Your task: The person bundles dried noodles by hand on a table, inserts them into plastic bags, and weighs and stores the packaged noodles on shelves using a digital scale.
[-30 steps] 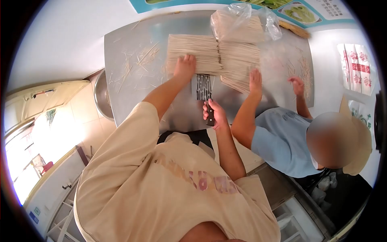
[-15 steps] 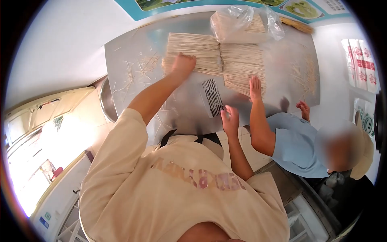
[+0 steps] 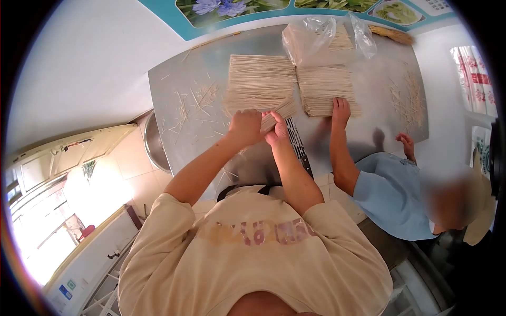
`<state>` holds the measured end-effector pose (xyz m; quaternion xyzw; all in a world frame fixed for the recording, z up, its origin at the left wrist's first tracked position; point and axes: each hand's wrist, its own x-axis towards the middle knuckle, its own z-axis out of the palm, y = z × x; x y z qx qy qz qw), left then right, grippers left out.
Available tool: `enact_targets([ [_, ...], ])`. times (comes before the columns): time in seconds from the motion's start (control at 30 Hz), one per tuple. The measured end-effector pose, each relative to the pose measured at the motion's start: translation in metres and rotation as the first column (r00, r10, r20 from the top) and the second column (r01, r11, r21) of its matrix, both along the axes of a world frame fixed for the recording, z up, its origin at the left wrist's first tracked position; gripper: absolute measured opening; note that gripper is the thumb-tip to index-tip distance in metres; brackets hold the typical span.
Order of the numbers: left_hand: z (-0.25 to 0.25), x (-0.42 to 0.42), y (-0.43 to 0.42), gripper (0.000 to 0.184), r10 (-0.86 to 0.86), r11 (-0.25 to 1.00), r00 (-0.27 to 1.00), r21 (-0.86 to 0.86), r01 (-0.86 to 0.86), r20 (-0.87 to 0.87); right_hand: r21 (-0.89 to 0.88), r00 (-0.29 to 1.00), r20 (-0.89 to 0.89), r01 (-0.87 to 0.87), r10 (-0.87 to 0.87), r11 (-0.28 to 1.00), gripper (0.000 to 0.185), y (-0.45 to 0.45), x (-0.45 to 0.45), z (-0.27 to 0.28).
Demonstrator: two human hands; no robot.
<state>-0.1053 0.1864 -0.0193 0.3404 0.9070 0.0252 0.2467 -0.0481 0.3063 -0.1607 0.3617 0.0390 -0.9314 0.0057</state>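
Observation:
Both hands hold a small bundle of thin, pale, straight strands [image 3: 285,109] that look like dry noodles, tilted up to the right. My left hand [image 3: 246,127] wraps round its lower left end, and my right hand [image 3: 275,129] grips its middle, thumb upward. Just beyond lies a wide stack of the same strands [image 3: 261,79]. Another stack [image 3: 322,87] sits to its right, with a narrow gap between. Near my right forearm, a large knife [image 3: 295,138] with a dark handle lies on the metal table, its blade showing a striped reflection.
A co-worker's hand [image 3: 341,109] rests on the right stack's near edge; their other hand [image 3: 405,145] hangs by the table's right edge. A clear plastic bag [image 3: 311,39] partly covers more strands behind. Loose broken strands [image 3: 195,100] litter the metal table [image 3: 216,50]. A brush [image 3: 390,35] lies far right.
My left hand has come back toward me from the left stack with a bundle. My right hand has moved up to grip it too. The co-worker's fingers now touch the right stack's near edge.

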Motion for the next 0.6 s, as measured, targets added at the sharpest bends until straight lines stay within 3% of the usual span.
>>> enact_targets([
  [0.17,-0.047,-0.045,0.01,0.026,-0.031,0.999,0.969,0.016,0.028,0.246,0.005,0.996,0.028,-0.08,0.079,0.997,0.02,0.017,0.019,0.013],
  [0.23,-0.066,-0.061,0.035,0.037,-0.376,0.87,0.827,-0.148,0.47,0.418,0.026,0.99,-0.025,-0.14,0.141,0.99,0.019,0.021,0.022,0.02],
  [0.27,-0.076,-0.065,0.041,0.037,-0.38,0.869,0.825,-0.143,0.473,0.419,0.037,0.986,-0.023,-0.166,0.167,0.985,0.019,0.022,0.024,0.024],
  [0.33,-0.09,-0.07,0.054,0.055,-0.345,0.929,0.802,0.053,0.367,0.487,0.064,0.979,-0.011,-0.204,0.205,0.977,0.019,0.022,0.031,0.032],
  [0.37,-0.093,-0.075,0.06,0.055,-0.355,0.925,0.801,0.059,0.375,0.482,0.088,0.97,-0.004,-0.243,0.244,0.966,0.02,0.024,0.033,0.036],
  [0.43,-0.096,-0.089,0.071,0.067,-0.002,0.996,0.685,-0.057,0.064,0.729,0.111,0.96,-0.014,-0.277,0.281,0.954,0.02,0.026,0.035,0.04],
  [0.5,-0.094,-0.104,0.073,0.071,0.016,1.0,0.625,-0.012,-0.011,0.781,0.079,0.945,0.002,-0.328,0.328,0.942,0.022,0.025,0.039,0.042],
  [0.57,-0.09,-0.115,0.068,0.071,0.145,0.928,0.437,0.032,-0.372,0.888,0.056,0.94,-0.016,-0.339,0.34,0.939,0.023,0.025,0.042,0.042],
  [0.6,-0.089,-0.117,0.063,0.065,0.186,0.881,0.346,0.0,-0.474,0.92,0.074,0.942,-0.011,-0.334,0.336,0.94,0.023,0.024,0.043,0.041],
])
